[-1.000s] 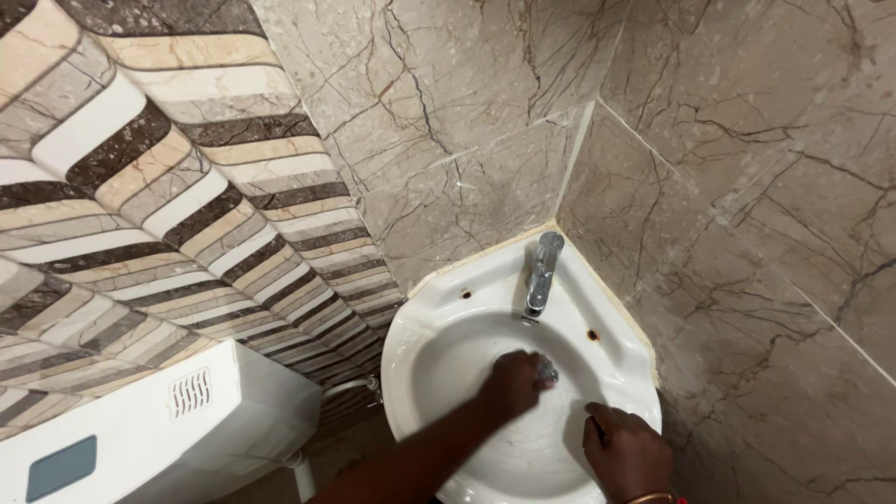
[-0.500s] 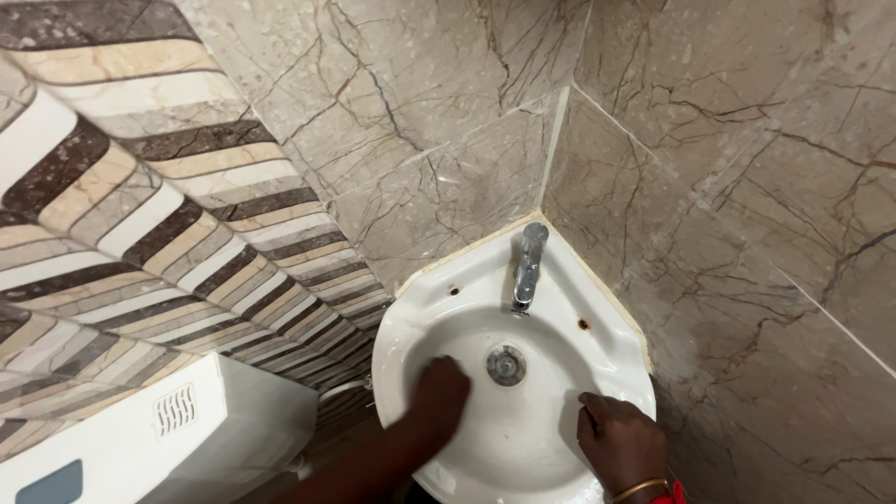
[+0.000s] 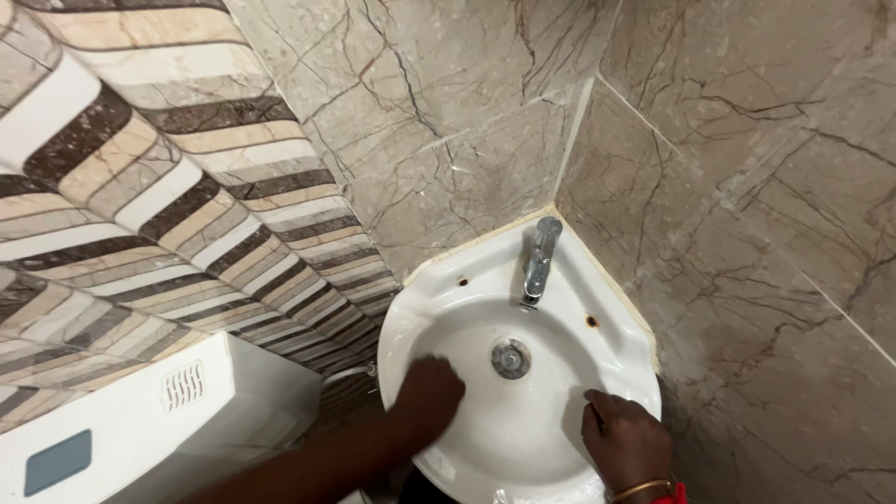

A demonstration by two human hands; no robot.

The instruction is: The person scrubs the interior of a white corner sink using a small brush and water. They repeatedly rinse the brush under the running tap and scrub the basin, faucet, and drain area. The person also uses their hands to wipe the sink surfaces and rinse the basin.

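Left hand [image 3: 427,392] presses flat-ish inside the left wall of the basin [image 3: 467,299], fingers curled; cannot tell if it clutches a cloth or sponge, nothing shows under it. Right hand [image 3: 623,439] rests on the front right rim, fingers bent onto the porcelain, grasping nothing visible; gold bangle [image 3: 642,488] at the wrist. Drain [image 3: 511,358] sits mid-bowl between the hands, tap [image 3: 539,263] upright at the back corner. Rust spots by the tap. White cistern [image 3: 177,420] lower left, marble tile around. Risk, judged: wet glazed bowl, left palm could slip toward the drain; leaning weight on the rim may strain the corner mount.
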